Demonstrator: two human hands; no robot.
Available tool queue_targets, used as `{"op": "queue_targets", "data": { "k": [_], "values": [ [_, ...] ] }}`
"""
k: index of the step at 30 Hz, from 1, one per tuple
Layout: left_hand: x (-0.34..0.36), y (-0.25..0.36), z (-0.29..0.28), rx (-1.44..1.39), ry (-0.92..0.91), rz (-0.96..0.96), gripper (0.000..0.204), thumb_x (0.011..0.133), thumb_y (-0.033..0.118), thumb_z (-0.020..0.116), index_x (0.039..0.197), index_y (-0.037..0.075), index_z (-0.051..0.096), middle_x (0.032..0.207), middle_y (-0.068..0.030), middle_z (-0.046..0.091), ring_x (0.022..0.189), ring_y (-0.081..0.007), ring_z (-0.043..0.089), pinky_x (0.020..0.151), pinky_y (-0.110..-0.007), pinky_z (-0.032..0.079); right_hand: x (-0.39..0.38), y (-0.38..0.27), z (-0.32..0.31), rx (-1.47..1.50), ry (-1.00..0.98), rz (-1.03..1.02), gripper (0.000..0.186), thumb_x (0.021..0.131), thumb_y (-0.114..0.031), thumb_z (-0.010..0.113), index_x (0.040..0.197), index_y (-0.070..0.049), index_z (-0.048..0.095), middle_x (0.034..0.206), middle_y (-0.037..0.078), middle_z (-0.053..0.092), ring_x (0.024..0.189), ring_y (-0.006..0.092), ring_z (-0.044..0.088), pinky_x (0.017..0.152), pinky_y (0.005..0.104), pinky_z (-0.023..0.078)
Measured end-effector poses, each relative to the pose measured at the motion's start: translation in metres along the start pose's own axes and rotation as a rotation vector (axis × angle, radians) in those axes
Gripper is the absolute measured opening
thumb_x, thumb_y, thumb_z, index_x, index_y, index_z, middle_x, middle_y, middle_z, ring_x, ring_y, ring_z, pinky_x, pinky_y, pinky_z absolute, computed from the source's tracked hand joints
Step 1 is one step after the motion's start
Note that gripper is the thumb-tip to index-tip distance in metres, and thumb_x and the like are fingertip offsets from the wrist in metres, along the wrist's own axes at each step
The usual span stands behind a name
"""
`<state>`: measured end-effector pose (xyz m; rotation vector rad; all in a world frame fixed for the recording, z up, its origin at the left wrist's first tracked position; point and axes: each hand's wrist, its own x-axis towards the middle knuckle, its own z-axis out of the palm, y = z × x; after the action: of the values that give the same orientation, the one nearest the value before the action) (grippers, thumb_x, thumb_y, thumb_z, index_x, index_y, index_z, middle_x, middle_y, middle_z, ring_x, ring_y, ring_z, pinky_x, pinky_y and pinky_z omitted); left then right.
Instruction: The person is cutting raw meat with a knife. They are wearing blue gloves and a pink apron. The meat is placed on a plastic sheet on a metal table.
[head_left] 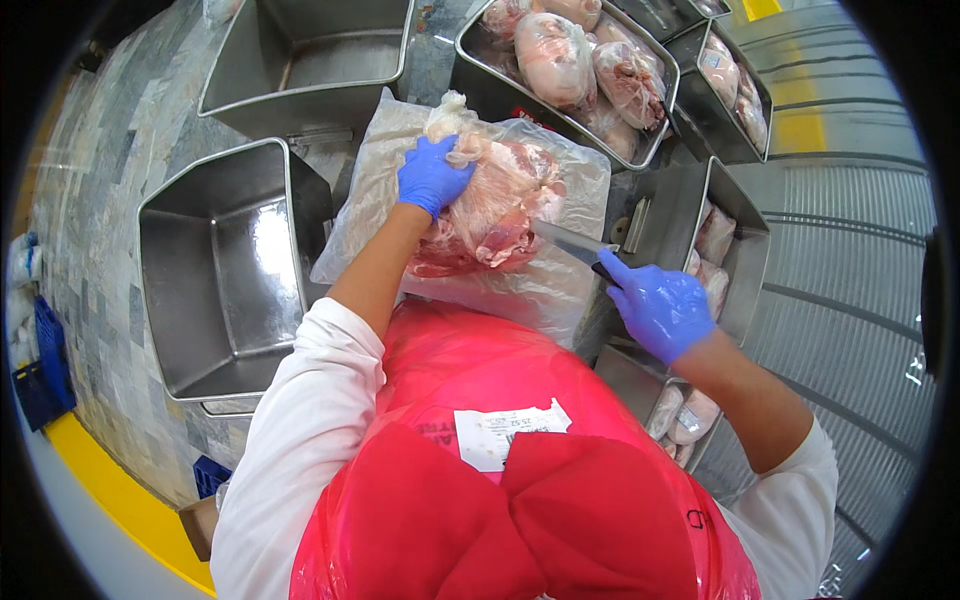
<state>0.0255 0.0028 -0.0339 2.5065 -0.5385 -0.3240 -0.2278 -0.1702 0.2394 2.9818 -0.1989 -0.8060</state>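
A large piece of pinkish raw meat (500, 210), partly covered by clear plastic wrap (455, 122), lies on a whitish plastic sheet (575, 185) in front of me. My left hand (433, 178), in a blue glove, grips the meat's upper left side through the wrap. In my right hand (660, 308), also blue-gloved, is a knife (572, 240) held by its black handle. Its blade points left, the tip at the meat's right edge; whether it cuts in is too small to tell.
Two empty metal tubs (225, 270) (330, 60) stand on the left. At the far right a metal tub (463, 75) holds several wrapped meat pieces (553, 60). More tubs (735, 200) with wrapped meat line the right side, beside a ribbed metal surface (850, 270).
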Motion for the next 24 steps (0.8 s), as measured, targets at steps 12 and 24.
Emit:
{"op": "queue_targets", "data": {
  "k": [12,24],
  "values": [
    [0.004,0.009,-0.006,0.044,-0.016,-0.013,0.055,0.09,0.055,0.064,0.135,0.023,0.065,0.131,-0.0188,0.059,0.113,-0.0458,0.06,0.096,-0.056,0.052,0.01,0.064,0.137,0.369,-0.005,0.06,0.057,0.099,-0.037,0.063,0.154,-0.032,0.046,0.083,0.02,0.071,0.074,0.0407,0.071,0.066,0.0507,0.056],
    [0.009,-0.026,0.006,0.076,0.005,0.02,0.058,0.093,0.053,0.06,0.14,0.02,0.062,0.129,-0.0253,0.059,0.115,-0.0495,0.06,0.1,-0.055,0.05,0.043,0.041,0.295,0.576,0.582,-0.051,0.061,0.092,-0.031,0.075,0.149,-0.028,0.056,0.074,0.01,0.064,0.059,0.0303,0.065,0.054,0.0427,0.053]
  ]
}}
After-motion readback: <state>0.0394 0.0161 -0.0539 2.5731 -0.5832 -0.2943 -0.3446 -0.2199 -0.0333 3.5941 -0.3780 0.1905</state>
